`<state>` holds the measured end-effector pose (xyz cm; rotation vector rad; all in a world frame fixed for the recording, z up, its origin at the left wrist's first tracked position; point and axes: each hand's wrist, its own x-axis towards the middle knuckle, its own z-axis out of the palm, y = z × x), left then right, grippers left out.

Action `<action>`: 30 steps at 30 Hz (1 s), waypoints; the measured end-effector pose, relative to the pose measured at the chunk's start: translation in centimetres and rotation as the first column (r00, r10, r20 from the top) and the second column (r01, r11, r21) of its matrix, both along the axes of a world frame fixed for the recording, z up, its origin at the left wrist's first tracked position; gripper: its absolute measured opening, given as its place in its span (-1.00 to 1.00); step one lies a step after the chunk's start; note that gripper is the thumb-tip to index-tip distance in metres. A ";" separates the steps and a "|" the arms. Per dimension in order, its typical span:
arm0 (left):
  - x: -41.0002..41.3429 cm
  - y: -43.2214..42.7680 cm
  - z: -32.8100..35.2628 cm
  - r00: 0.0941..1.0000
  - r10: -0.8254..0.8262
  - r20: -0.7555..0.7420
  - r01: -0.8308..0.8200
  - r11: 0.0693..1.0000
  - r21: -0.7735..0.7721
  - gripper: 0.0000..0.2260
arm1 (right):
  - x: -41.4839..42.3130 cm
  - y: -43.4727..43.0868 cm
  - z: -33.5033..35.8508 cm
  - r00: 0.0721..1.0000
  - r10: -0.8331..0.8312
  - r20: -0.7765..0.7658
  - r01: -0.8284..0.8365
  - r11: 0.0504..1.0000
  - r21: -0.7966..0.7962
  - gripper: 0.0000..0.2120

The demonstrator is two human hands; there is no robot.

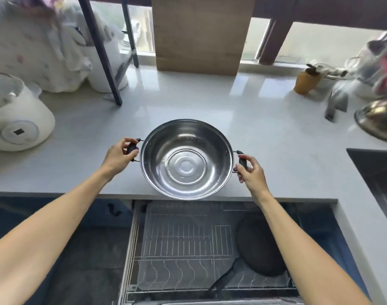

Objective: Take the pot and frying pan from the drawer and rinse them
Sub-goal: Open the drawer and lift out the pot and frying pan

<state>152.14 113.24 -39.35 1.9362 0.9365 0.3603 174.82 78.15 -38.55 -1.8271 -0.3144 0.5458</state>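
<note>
Steel pot (186,159) over table (276,139) edge, above open drawer (131,249). Left hand (120,155) and right hand (250,172) each pinch a black side handle. Pot likely light, rigid, slick when wet; the handles look the safest hold. Frying pan (257,245) lies in drawer.

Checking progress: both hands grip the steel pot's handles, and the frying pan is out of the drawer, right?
No: the head view shows the frying pan lying in the open drawer. The left hand and right hand do grip the steel pot by its handles.

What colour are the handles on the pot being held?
Black handles, against the shiny silver pot; the head view, the only one, shows both.
</note>
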 end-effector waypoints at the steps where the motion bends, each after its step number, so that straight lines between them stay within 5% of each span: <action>1: 0.6 0.8 -0.5 1.000 0.028 0.003 -0.028 1.000 0.000 -0.80 | 0.6 0.9 -0.7 1.000 -0.001 -0.005 0.001 1.000 0.000 -0.76; 18: 1.8 3.7 -2.5 0.992 0.098 -0.075 -0.090 0.990 0.105 -0.77 | 1.4 3.2 -3.2 1.000 0.009 0.025 -0.007 0.996 -0.089 -0.74; 22: -1.3 -1.6 -0.2 0.960 0.237 0.146 -0.270 0.922 0.276 -0.83 | -0.9 -1.8 -2.2 0.990 -0.107 0.088 0.116 0.988 -0.103 -0.79; 26: -3.8 -11.5 -0.9 0.962 -0.102 0.254 0.021 0.952 0.304 -0.83 | -5.2 -11.5 -4.7 0.974 -0.224 0.020 0.224 0.964 -0.145 -0.86; 30: -2.1 -20.8 -5.7 0.920 -0.374 0.114 0.375 0.927 0.012 -0.82 | -8.9 -20.3 -8.5 0.948 -0.305 -0.086 0.268 0.918 -0.292 -0.85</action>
